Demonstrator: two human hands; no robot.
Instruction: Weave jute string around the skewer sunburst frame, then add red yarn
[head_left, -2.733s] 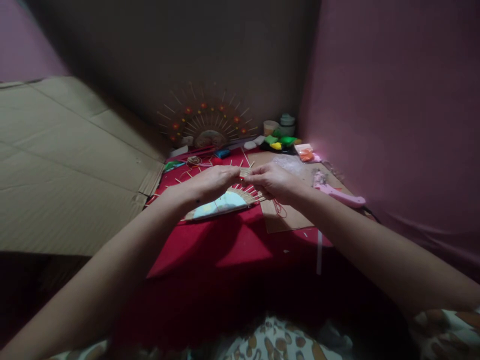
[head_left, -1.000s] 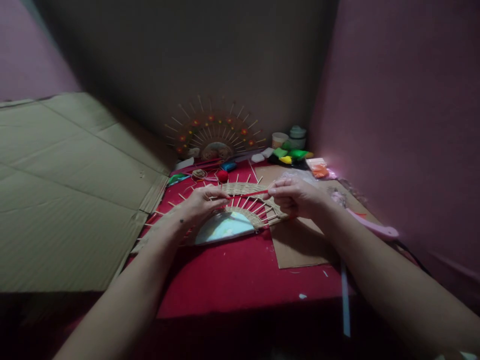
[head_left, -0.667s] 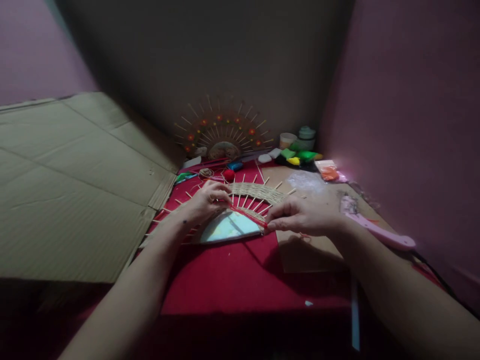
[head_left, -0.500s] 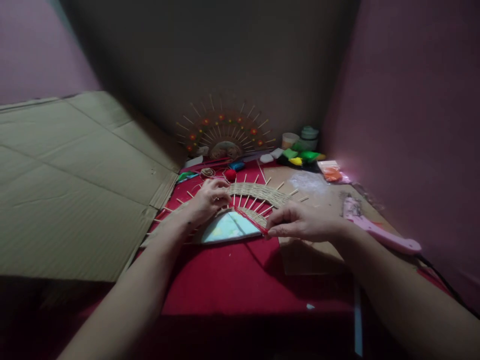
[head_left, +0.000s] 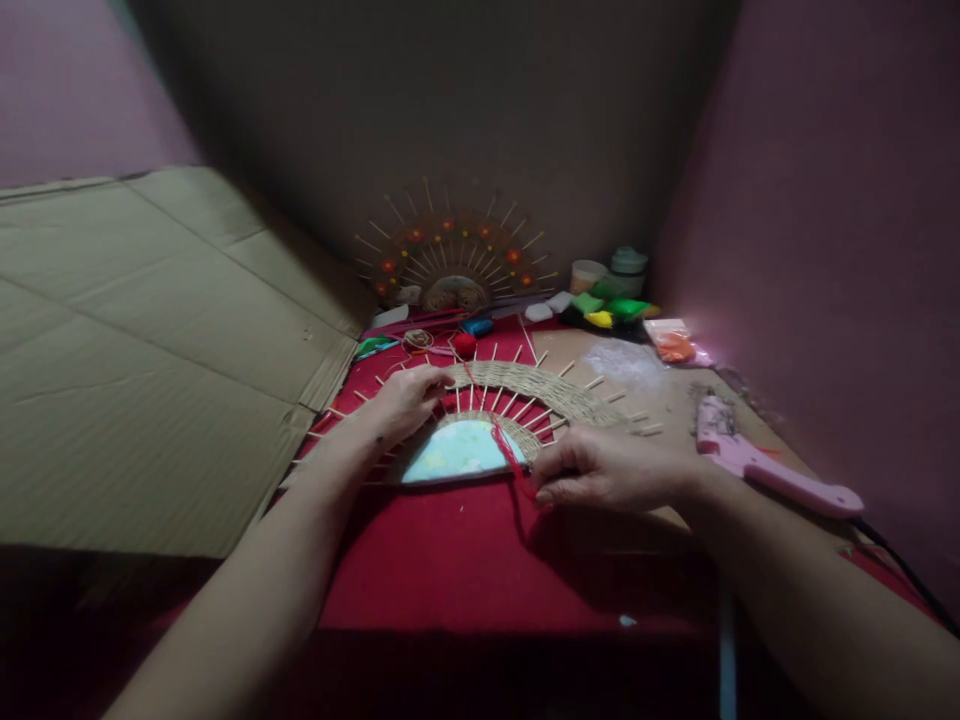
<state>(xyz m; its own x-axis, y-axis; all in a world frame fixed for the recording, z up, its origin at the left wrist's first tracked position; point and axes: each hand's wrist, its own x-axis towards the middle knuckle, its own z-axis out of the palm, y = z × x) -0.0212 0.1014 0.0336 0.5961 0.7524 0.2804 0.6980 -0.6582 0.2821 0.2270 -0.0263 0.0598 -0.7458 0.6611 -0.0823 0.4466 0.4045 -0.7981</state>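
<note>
Although the light is dim and no brand, label or writing is showing anywhere legibly, the nearest things are reading clearly enough: both forearms are reaching in from the bottom edge, cut off there by the frame, over the red worktop [head_left: 450,560]. The right hand [head_left: 611,468] is lying low at the near right end of the half-round woven piece [head_left: 517,400], its fingers pressed together and pinching the red cord [head_left: 506,450], which is running up from the pinch across the wooden spokes toward the left hand [head_left: 405,400]. That hand is resting on the left part of the weave with its fingers curled down on the spokes; whether they are gripping the cord is hard to tell. The piece is lying flat on the worktop between the two hands, its pale centre panel [head_left: 454,462] too washed out to show any pattern, and its right end is overlapping a brown cardboard sheet [head_left: 660,385]. To the right a pink glue gun [head_left: 757,465] is lying on that sheet, its cable trailing off into the dark. A large flattened cardboard box [head_left: 150,350] is filling the left side. Farther back, a red ball of cord [head_left: 463,344] is sitting just beyond the weave, coloured packets [head_left: 611,310] and two small pots [head_left: 607,268] are crowding the corner, and a second spoked fan piece [head_left: 454,262] with red dots is leaning against the wall, its details blurred.
</note>
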